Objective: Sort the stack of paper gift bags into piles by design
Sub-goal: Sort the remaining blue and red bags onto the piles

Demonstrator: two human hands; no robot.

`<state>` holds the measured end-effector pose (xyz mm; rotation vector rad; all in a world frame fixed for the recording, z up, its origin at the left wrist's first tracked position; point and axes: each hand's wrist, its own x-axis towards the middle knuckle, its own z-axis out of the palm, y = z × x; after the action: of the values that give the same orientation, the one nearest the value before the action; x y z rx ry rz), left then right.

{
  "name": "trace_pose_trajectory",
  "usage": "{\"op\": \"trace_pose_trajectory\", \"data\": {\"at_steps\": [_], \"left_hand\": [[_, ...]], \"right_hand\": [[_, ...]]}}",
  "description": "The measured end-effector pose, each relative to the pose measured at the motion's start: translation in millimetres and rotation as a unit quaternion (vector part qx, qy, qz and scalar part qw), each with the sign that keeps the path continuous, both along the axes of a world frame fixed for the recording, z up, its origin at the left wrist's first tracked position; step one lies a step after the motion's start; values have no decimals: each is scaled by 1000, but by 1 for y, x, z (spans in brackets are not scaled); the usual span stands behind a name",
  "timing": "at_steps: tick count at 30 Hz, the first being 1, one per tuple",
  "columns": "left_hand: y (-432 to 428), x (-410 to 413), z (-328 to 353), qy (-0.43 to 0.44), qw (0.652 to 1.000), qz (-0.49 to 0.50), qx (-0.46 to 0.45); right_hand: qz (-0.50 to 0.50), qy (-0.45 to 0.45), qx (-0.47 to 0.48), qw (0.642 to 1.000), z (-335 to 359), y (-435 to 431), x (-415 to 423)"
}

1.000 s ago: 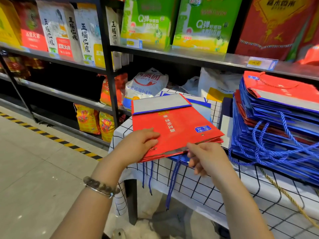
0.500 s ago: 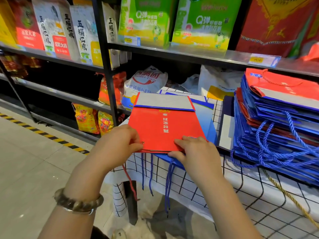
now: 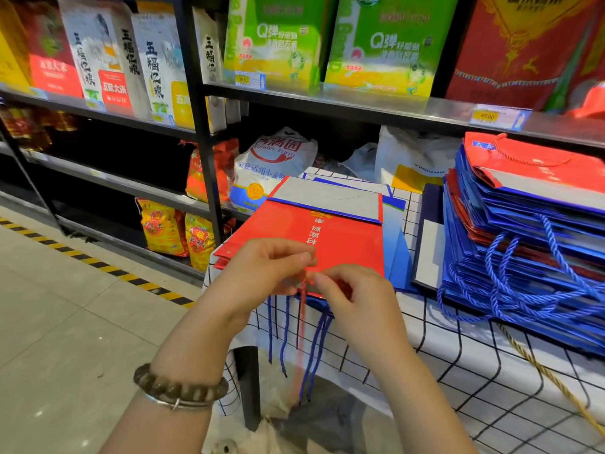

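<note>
A flat red gift bag point(image 3: 334, 237) with a grey folded base lies on top of a small pile at the table's left end. Blue bags point(image 3: 394, 224) lie under it, their blue cords hanging over the edge. My left hand point(image 3: 262, 270) and my right hand point(image 3: 353, 296) meet at the red bag's near edge. Both pinch its red cord handle point(image 3: 302, 322), which dangles down between them. On the right stands a tall stack of mostly blue bags point(image 3: 523, 257), with a red bag point(image 3: 537, 165) on top.
The table wears a white cloth with a black grid point(image 3: 458, 371). Black store shelves point(image 3: 327, 103) behind it carry rice and flour packs. A dark blue bag point(image 3: 429, 237) lies between the piles. A yellow-black floor stripe point(image 3: 98, 267) runs at the left.
The red bag went from lifted and tilted to lying flat on the left pile. Both hands shifted from its edges to the middle of its near edge and took up the red cord.
</note>
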<state>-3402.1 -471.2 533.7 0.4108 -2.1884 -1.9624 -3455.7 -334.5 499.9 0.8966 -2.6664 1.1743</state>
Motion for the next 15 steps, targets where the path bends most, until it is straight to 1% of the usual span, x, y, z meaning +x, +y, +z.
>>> {"op": "trace_pose_trajectory", "data": {"at_steps": [1, 2, 4, 5, 6, 7, 8, 10, 12, 13, 15], "left_hand": [[2, -1, 1, 6, 999, 2, 37], [3, -3, 1, 12, 997, 0, 78], [7, -5, 5, 21, 988, -16, 152], [8, -6, 6, 28, 986, -24, 164], [9, -7, 6, 37, 987, -24, 152], [10, -7, 6, 48, 992, -14, 119], [11, -8, 4, 62, 995, 4, 78], [14, -8, -1, 96, 994, 59, 13], [17, -5, -8, 122, 988, 89, -15], [19, -5, -12, 115, 990, 71, -31], [23, -5, -17, 53, 993, -43, -101]], "right_hand": [[20, -23, -28, 999, -1, 1, 1], [36, -30, -25, 999, -3, 1, 1], [47, -3, 20, 999, -8, 0, 3], [40, 18, 29, 999, -8, 0, 4], [29, 24, 24, 999, -6, 0, 3], [19, 17, 11, 1000, -2, 2, 2], [8, -8, -11, 1000, 4, 3, 0], [-15, -92, -82, 992, 20, 4, -6], [-19, -191, -173, 966, 36, 4, -13], [-8, -241, -213, 947, 42, 4, -16], [18, -311, -269, 911, 49, 2, -20]]}}
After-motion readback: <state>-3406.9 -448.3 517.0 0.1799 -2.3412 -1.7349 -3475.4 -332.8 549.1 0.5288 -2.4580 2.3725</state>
